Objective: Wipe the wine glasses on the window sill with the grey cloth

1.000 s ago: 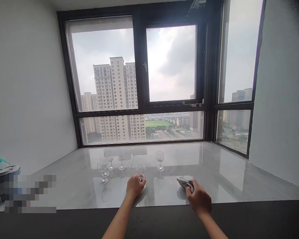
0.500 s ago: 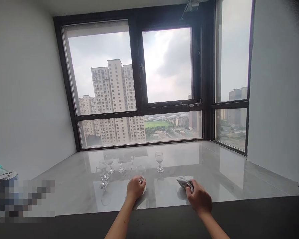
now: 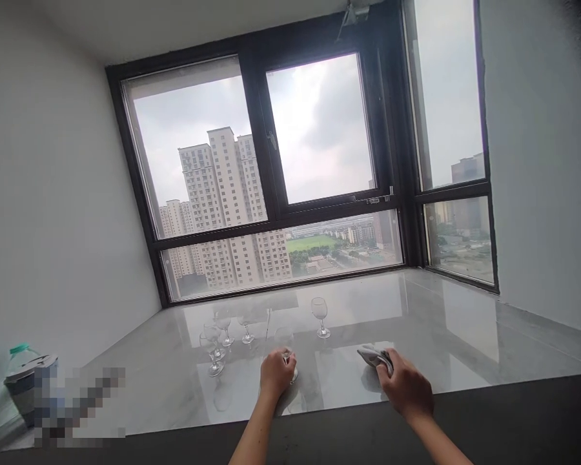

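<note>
My left hand (image 3: pixel 275 372) is closed round the stem of a clear wine glass (image 3: pixel 284 336) that stands upright on the glossy marble sill (image 3: pixel 416 336). My right hand (image 3: pixel 407 387) rests on the sill to the right, fingers closed on a crumpled grey cloth (image 3: pixel 372 355). Another wine glass (image 3: pixel 320 316) stands alone farther back between the two hands. Several more wine glasses (image 3: pixel 217 342) are grouped to the left of my left hand.
A dark counter edge (image 3: pixel 513 413) runs along the front. Large dark-framed windows (image 3: pixel 271 181) close off the back and right side. A plastic bottle with a green cap (image 3: pixel 19 354) and a lidded container (image 3: pixel 24 387) sit at the far left by the white wall.
The view has tilted and shifted, so everything sits slightly right and lower. Both hands keep their grips and places on the sill.
</note>
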Action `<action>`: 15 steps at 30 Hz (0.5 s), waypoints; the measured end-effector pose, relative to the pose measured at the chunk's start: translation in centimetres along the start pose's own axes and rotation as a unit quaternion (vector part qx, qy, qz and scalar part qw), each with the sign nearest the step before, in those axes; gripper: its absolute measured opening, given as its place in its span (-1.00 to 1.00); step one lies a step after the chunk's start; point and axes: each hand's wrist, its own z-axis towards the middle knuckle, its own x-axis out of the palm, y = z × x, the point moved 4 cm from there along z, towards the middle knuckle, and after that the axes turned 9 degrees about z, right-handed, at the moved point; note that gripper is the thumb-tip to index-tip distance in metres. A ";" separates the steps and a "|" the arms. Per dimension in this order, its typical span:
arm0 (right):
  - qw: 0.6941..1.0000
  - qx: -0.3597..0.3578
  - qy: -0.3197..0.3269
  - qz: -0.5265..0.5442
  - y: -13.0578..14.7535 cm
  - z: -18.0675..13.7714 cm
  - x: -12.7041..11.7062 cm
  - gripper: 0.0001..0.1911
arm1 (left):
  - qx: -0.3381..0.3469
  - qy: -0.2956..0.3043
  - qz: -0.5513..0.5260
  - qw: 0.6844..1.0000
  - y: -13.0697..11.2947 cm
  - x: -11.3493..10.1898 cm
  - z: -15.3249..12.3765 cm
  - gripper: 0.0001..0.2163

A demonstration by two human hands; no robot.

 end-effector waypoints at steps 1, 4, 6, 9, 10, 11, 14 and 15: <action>1.000 0.000 0.000 0.000 0.0 0.0 0.0 -0.63 | -0.001 0.004 0.005 1.000 -0.1 -0.1 0.0 -0.67; 1.000 0.001 -0.002 -0.001 0.0 0.0 0.0 -0.64 | -0.002 0.013 0.021 1.000 -0.2 -0.2 -0.1 -0.65; 1.000 0.002 -0.003 -0.001 0.0 0.0 0.0 -0.65 | -0.002 0.013 0.027 1.000 -0.3 -0.3 0.0 -0.66; 1.000 0.003 -0.002 0.001 0.0 0.0 0.0 -0.66 | -0.008 0.008 0.028 1.000 -0.2 -0.3 0.0 -0.67; 1.000 0.003 -0.001 0.003 0.0 0.0 0.1 -0.66 | -0.010 0.006 0.029 1.000 -0.2 -0.3 0.0 -0.67; 1.000 0.002 -0.001 0.005 -0.1 0.0 0.1 -0.66 | -0.011 0.006 0.031 0.999 -0.2 -0.3 0.0 -0.67; 1.000 0.000 -0.004 0.009 -0.2 0.0 0.3 -0.66 | -0.008 0.010 0.039 0.999 -0.2 -0.3 0.0 -0.66; 1.000 0.000 -0.005 0.009 -0.2 0.0 0.4 -0.66 | -0.007 0.011 0.040 0.999 -0.3 -0.3 -0.1 -0.66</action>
